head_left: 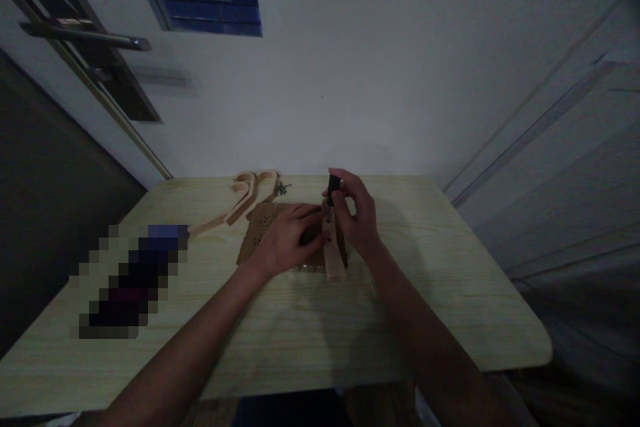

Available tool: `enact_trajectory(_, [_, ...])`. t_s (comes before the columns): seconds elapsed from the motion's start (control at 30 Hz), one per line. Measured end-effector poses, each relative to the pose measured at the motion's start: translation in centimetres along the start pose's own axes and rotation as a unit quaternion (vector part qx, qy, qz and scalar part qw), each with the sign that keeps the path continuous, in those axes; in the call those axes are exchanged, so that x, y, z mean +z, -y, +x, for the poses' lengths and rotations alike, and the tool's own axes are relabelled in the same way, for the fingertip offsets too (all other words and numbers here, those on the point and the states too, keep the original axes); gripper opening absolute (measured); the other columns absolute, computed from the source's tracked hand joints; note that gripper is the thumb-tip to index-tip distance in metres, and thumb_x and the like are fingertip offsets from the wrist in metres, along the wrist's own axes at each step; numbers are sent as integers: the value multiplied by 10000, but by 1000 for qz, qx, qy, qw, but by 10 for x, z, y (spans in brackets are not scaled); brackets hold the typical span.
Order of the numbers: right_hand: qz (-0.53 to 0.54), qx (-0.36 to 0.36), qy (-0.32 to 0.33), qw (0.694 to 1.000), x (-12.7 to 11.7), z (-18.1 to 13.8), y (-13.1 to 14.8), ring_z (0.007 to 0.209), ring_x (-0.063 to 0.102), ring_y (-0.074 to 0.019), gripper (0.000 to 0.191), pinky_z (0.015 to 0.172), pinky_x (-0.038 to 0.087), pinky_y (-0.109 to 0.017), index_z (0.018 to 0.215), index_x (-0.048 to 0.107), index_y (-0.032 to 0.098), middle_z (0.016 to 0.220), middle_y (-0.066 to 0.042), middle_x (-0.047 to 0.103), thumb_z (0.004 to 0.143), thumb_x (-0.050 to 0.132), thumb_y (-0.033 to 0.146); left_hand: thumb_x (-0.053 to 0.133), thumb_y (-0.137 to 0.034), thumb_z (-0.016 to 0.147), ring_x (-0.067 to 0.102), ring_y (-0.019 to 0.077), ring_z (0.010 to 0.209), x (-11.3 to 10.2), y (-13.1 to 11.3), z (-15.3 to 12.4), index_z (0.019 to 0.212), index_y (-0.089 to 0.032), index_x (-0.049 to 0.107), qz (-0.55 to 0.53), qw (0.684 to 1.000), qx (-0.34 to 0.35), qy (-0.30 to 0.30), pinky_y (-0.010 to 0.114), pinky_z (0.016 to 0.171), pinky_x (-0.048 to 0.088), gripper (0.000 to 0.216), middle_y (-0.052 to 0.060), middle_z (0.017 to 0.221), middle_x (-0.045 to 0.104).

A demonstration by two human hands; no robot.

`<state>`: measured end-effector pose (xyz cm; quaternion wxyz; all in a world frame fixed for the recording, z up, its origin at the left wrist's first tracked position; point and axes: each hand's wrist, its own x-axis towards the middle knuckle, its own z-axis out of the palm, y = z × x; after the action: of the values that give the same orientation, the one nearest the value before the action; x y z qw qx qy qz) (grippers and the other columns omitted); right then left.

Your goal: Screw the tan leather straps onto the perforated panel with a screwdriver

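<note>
Upright in my right hand is a screwdriver with a black handle, pinched between thumb and fingers. Its shaft points down at a light wooden strip. My left hand lies from the left across a brown cardboard piece, its thumb and fingers against the wooden strip. The strip rests on the cardboard and its near end sticks out past the cardboard's edge. Small dark holes or marks dot the cardboard's left part. Whether a screw sits under the screwdriver tip is too small to tell.
Curved wooden pieces lie behind the cardboard at the left, with a small pile of screws beside them. A pixelated dark object lies on the table's left side. A white door with a handle stands behind the table.
</note>
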<state>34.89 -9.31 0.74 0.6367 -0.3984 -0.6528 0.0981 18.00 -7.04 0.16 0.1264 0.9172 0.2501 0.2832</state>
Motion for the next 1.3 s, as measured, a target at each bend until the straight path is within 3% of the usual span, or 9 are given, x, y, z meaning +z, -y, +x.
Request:
enact_trajectory(0.17, [-57,3,-54,997,2,-1,-3,650,511,-126,343,638,500,-308,1161,584,300,844,25,590,829,671,306,595,-324,874,594,295,1162,0,0,0,1232,-172,639,0,1000,-2,-5,510,981,498,392,134,1259,647])
enact_trajectory(0.4, [-73,-17,-7,997,0,0,1,741,560,-161,353,662,516,-336,1220,591,310,926,-9,632,872,623,363,588,-325,880,596,297,1161,1,0,0,1218,-146,647,9,1000,-1,-5,497,990,494,388,143,1237,660])
enact_trajectory(0.5, [-33,-13,18,999,-2,-1,3,885,612,-179,334,713,516,-342,1266,561,299,1067,-40,659,942,503,356,588,-321,878,593,295,1167,0,0,0,1227,-144,643,2,1000,-4,-5,496,998,490,394,144,1261,648])
enact_trajectory(0.57, [-10,2,28,1000,-2,-1,5,901,624,-177,334,742,512,-349,1288,543,294,1052,-41,676,978,425,340,595,-324,875,588,294,1177,0,0,0,1238,-157,638,0,1000,-6,-5,499,1004,485,402,139,1275,640])
enact_trajectory(0.67, [-17,8,10,1000,-1,-1,4,816,614,-167,321,713,498,-339,1274,546,286,942,-28,677,973,449,343,601,-325,872,585,295,1183,-1,-1,0,1236,-164,640,2,1000,-7,-2,501,1006,483,400,138,1269,642])
enact_trajectory(0.9, [-86,-39,-37,995,0,1,-2,697,501,-141,272,639,472,-305,1173,615,288,901,-5,619,905,589,330,589,-327,885,581,291,1192,-1,-1,-1,1271,-151,618,0,1000,-13,3,490,1021,476,425,139,1293,631])
enact_trajectory(1.0, [-97,-38,-21,994,-2,2,-1,756,535,-151,281,681,492,-317,1183,610,284,972,-15,643,908,581,339,598,-313,878,584,286,1188,0,1,-1,1252,-146,630,0,1000,-4,-1,481,1020,479,410,137,1289,633])
enact_trajectory(1.13, [-54,-22,15,998,-3,1,2,978,604,-175,328,796,507,-341,1286,544,280,1116,-45,662,984,420,315,590,-320,883,596,292,1174,1,1,0,1242,-138,636,6,1000,4,-7,489,1002,491,405,147,1266,647])
enact_trajectory(1.3, [-54,-16,-28,998,0,1,0,838,622,-163,364,706,504,-315,1306,519,270,994,-38,673,947,512,331,599,-317,875,594,297,1178,1,1,0,1248,-136,633,4,1000,0,-9,494,1000,491,416,153,1267,646])
